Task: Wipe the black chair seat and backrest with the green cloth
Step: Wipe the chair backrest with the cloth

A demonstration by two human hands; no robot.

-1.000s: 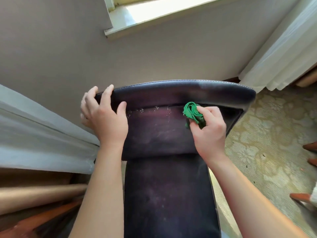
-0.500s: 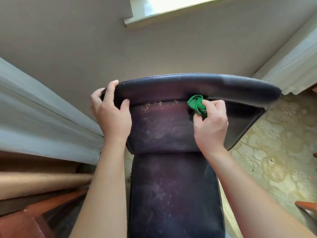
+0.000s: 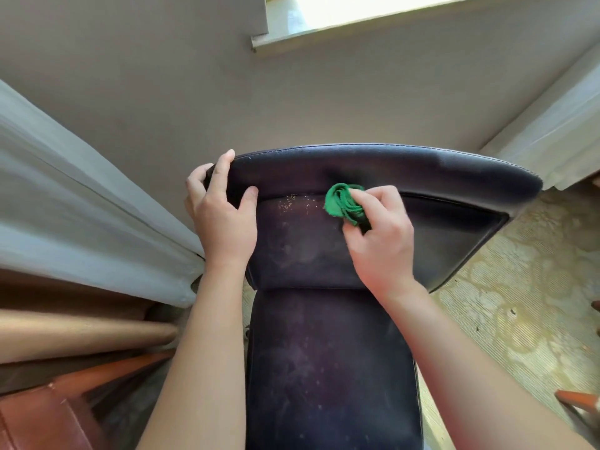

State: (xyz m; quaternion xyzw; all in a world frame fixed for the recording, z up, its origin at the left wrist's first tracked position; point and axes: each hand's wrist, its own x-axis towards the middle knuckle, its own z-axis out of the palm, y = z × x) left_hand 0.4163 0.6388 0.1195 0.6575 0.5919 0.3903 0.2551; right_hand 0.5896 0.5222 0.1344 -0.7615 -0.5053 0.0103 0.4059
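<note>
Your left hand (image 3: 224, 222) grips the black chair's backrest (image 3: 383, 167) at its top corner while your right hand (image 3: 380, 241) presses the bunched green cloth (image 3: 342, 206) just under the top roll, so next, I'd say, sweep left across those pale specks (image 3: 292, 203).

Daylight pours in from the window (image 3: 373, 14) at the top, its sill blown out to white. The wall (image 3: 162, 92) below sits in soft, even shade. The chair (image 3: 324, 368) reads dark, with a dull sheen along its top edge and pale specks showing. The wide lens bends the curtain (image 3: 81, 206) and floor (image 3: 519, 303) at the edges; the near forearms look slightly soft.
</note>
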